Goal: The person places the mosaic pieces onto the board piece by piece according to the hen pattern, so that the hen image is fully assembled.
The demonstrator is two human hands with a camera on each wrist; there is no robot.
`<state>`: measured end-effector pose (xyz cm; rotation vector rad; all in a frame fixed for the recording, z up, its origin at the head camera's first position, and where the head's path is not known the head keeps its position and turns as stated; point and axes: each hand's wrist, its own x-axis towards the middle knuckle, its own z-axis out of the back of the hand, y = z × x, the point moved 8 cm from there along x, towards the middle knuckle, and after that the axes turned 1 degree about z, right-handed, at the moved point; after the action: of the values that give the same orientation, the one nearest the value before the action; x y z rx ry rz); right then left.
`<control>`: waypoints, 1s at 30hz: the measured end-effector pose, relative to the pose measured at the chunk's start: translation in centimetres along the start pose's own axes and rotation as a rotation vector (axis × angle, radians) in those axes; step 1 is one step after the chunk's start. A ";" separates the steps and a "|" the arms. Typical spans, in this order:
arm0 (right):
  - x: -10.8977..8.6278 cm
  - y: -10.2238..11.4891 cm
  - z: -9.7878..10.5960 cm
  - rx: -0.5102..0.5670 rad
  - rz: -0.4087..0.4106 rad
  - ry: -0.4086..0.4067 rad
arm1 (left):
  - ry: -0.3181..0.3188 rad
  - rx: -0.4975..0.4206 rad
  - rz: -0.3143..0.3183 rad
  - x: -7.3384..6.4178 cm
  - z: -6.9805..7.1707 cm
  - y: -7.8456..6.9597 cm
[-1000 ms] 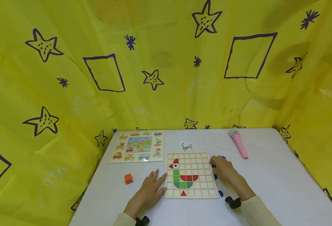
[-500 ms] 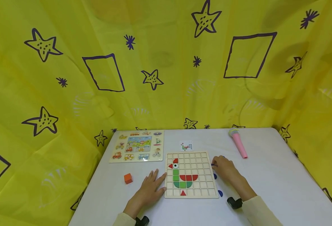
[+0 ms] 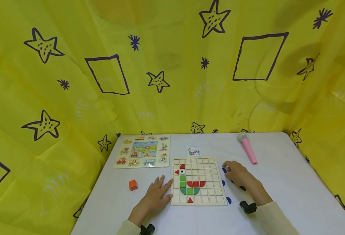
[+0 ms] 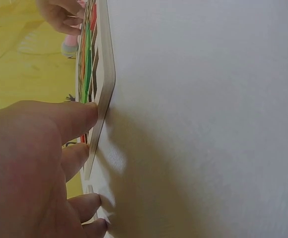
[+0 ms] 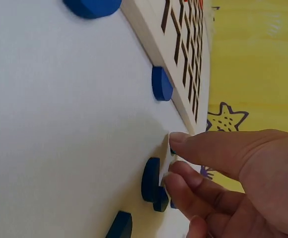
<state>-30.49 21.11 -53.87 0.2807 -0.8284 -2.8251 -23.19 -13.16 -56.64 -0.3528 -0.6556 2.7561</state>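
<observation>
A wooden grid board lies on the table, with red, green and eye-marked pieces set in a bird shape. My left hand rests at the board's left edge, fingers spread. Its thumb and index finger touch the rim in the left wrist view. Right of the board, my right hand hovers low with bent fingers, thumb and fingertips apart. A blue piece lies by its fingertips, partly behind the thumb in the right wrist view. More blue pieces lie around it, including blue half-round pieces under the fingers.
A small pattern card lies beyond the board. A vehicle picture puzzle is at the back left, an orange cube nearer me. At the back right lies a pink toy microphone. A yellow curtain hangs behind.
My right hand has shifted rightward, away from the board's edge, uncovering a blue piece at its fingertips and others beneath it. My left hand stays at the board.
</observation>
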 end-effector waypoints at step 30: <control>0.0 2.9 -0.6 0.003 -0.009 -0.112 | 0.009 0.007 0.000 -0.1 0.2 -0.3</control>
<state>-29.97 18.40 -52.75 0.1281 -0.8551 -2.8699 -23.09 -13.05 -56.29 -0.3635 -0.6431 2.7540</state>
